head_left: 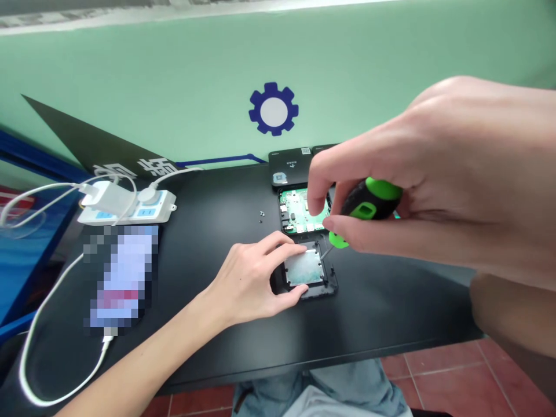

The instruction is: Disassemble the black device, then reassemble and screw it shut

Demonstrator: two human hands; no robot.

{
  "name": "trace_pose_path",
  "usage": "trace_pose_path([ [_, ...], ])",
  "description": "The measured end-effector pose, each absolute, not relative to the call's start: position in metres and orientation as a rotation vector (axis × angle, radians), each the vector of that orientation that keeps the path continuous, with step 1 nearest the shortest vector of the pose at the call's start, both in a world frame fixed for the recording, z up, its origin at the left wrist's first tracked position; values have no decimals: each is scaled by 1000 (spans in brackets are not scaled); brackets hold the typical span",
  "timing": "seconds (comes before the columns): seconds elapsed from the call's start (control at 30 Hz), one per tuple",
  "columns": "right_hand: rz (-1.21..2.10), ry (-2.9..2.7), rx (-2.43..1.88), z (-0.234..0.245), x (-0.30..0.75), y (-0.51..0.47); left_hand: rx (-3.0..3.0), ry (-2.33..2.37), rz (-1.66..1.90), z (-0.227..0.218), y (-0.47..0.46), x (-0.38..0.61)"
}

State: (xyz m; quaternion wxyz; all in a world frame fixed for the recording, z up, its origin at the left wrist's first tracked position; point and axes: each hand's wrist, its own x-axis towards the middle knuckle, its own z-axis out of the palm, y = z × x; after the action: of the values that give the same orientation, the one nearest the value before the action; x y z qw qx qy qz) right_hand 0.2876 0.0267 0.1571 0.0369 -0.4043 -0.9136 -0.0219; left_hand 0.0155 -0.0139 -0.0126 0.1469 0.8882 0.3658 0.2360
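My right hand holds a green-and-black screwdriver by its handle, and the thin metal shaft angles down to the edge of a square black plastic housing. My left hand grips that housing, with its fingers along a metal-faced plate set inside. Just beyond lies a green circuit board, partly hidden by my right fingers. A black device cover rests behind the board. Several tiny screws sit to the left of the board.
All this lies on a black table. At its left stand a white power strip with a white charger plugged in, and a pixelated phone on a white cable. A green wall with a blue gear emblem rises behind.
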Motion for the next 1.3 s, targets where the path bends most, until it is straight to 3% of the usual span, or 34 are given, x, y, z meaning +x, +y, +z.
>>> trace_pose_path([
  [0.23,165,-2966,-1362,180,279,24,2506,1055,746,-14,-16,20],
  [1.3,331,-3040,-1346,187,273,20,2548,987,789,-18,-15,21],
])
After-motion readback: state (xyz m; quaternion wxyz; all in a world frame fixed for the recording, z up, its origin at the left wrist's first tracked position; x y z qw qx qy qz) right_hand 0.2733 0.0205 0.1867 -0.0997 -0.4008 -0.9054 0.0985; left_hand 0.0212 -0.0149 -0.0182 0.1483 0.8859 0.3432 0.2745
